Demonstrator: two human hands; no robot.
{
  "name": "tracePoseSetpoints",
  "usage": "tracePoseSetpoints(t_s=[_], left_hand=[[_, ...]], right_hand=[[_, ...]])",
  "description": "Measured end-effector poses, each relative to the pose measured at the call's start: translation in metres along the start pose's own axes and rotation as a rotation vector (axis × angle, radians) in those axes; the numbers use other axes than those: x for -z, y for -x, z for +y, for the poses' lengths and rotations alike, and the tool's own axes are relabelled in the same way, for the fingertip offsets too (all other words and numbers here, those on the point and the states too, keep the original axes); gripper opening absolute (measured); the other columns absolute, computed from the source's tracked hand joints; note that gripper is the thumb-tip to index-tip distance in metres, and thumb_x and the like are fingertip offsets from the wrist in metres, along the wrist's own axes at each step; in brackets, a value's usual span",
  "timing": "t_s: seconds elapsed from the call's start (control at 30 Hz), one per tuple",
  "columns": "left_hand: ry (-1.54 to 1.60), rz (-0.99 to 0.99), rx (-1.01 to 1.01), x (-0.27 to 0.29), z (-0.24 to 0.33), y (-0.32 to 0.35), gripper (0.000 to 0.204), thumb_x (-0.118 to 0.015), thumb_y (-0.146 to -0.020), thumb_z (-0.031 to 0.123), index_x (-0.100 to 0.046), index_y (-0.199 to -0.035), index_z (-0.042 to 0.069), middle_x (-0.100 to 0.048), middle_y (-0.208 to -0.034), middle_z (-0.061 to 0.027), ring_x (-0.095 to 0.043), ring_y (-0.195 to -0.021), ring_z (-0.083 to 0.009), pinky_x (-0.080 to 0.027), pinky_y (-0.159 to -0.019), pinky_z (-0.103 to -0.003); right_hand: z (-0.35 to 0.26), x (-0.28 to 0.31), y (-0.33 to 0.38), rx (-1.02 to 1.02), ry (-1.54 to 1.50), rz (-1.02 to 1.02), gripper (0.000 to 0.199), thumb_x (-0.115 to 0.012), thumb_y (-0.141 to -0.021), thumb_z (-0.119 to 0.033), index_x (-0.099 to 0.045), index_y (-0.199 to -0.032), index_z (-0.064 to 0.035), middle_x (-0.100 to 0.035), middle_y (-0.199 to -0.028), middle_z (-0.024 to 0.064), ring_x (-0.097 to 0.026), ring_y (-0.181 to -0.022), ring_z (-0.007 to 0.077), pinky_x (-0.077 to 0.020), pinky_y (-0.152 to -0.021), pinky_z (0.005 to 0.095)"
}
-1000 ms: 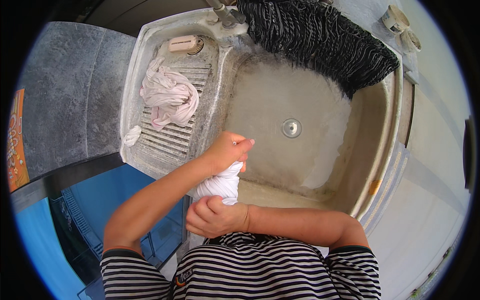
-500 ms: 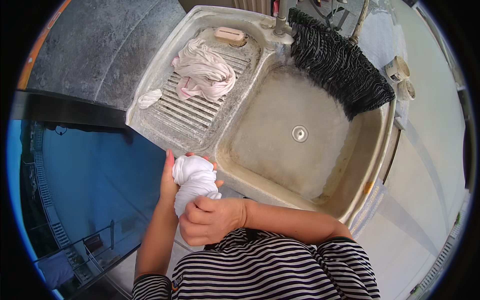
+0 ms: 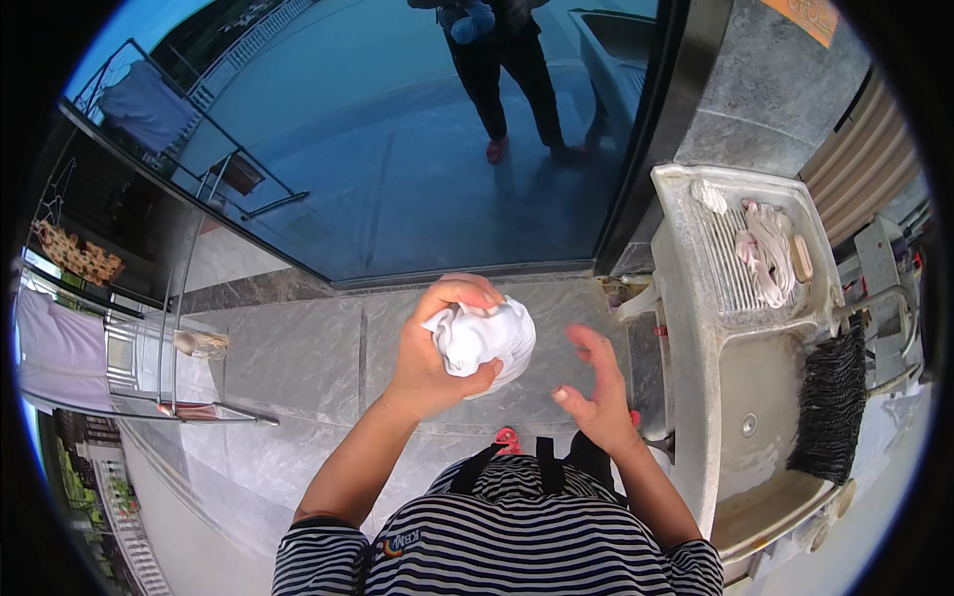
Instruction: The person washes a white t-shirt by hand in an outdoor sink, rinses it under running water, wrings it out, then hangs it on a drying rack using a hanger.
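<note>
A bunched white cloth point(image 3: 487, 340) is gripped in my left hand point(image 3: 432, 348), fingers and thumb wrapped round its left side, held out in front of my body above the floor. To the right, apart from the cloth, my right hand point(image 3: 596, 387) hangs with thumb and fingers spread and nothing in it. The stone sink point(image 3: 686, 288) stands to my right. On its ribbed drainboard lie a pinkish-white wet cloth point(image 3: 765, 253), a small white cloth point(image 3: 709, 196) and a pink brush point(image 3: 802, 258).
A black stringy mop head point(image 3: 830, 407) drapes over the basin's far edge. Ahead is a dark reflective glass door point(image 3: 427, 179). At the left a metal drying rack point(image 3: 174, 348) carries a pale lilac cloth point(image 3: 65, 348). Grey tiles point(image 3: 288, 348) cover the floor.
My body has turned left, away from the sink, which now lies at the right. My right hand has let go of the twisted white cloth and opened; my left hand still grips it.
</note>
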State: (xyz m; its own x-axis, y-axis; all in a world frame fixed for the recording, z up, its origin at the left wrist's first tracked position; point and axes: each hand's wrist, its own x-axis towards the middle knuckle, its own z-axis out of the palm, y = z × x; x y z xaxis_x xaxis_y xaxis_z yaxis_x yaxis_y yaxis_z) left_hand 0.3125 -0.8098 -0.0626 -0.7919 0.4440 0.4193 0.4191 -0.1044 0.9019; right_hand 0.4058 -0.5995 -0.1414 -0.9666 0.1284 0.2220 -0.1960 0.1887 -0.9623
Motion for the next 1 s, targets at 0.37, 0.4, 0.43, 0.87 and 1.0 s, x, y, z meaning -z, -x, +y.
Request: tracePoseSetpoints(t_s=[0.37,0.4,0.43,0.87,1.0], left_hand=[[-0.062,0.395,0.289,0.188,0.087,0.152,0.092,-0.087,-0.074,0.029,-0.034,-0.145,0.005,-0.040,-0.144,-0.0136,-0.037,-0.138,-0.0269,-0.034,-0.112,-0.041],[-0.122,0.523,0.319,0.185,0.076,0.163,0.090,-0.086,-0.077,0.033,-0.034,-0.144,0.003,-0.046,-0.138,-0.0125,-0.042,-0.133,-0.0236,-0.037,-0.109,-0.038],[-0.116,0.577,0.370,0.186,0.074,0.170,0.088,-0.086,-0.076,0.035,-0.036,-0.143,0.003,-0.048,-0.136,-0.0116,-0.044,-0.131,-0.0229,-0.038,-0.108,-0.038],[-0.594,1.102,0.479,0.190,0.158,0.236,0.018,-0.082,-0.082,0.013,-0.070,-0.092,0.004,-0.062,-0.083,0.0000,-0.055,-0.071,-0.0068,-0.045,-0.062,-0.022],[-0.678,1.524,0.232,0.189,0.197,0.262,0.016,-0.078,-0.086,0.014,-0.065,-0.086,0.004,-0.060,-0.079,0.0023,-0.049,-0.069,-0.0048,-0.041,-0.062,-0.023]], right_hand=[[-0.107,-0.272,-0.029,0.066,-0.358,-0.486,0.034,-0.074,-0.089,-0.016,-0.063,-0.118,-0.0027,-0.069,-0.109,0.0114,-0.066,-0.100,0.0175,-0.0519,-0.082,0.0322],[-0.109,-0.277,-0.037,0.117,-0.297,-0.524,0.032,-0.073,-0.089,-0.017,-0.064,-0.116,-0.0024,-0.069,-0.107,0.0116,-0.067,-0.098,0.0182,-0.0526,-0.079,0.0324],[-0.114,-0.282,-0.045,0.172,-0.246,-0.567,0.030,-0.073,-0.090,-0.018,-0.065,-0.115,-0.0021,-0.070,-0.104,0.0118,-0.068,-0.095,0.0189,-0.0533,-0.077,0.0326],[-0.183,-0.346,-0.145,0.399,-0.397,-0.748,0.023,-0.079,-0.081,-0.011,-0.063,-0.093,0.0007,-0.062,-0.081,0.0055,-0.057,-0.071,0.0129,-0.0467,-0.064,0.0274],[-0.178,-0.369,-0.152,0.305,-0.396,-0.940,0.033,-0.088,-0.071,-0.010,-0.057,-0.081,-0.0039,-0.059,-0.075,-0.0015,-0.052,-0.068,0.0056,-0.0436,-0.060,0.0244]])
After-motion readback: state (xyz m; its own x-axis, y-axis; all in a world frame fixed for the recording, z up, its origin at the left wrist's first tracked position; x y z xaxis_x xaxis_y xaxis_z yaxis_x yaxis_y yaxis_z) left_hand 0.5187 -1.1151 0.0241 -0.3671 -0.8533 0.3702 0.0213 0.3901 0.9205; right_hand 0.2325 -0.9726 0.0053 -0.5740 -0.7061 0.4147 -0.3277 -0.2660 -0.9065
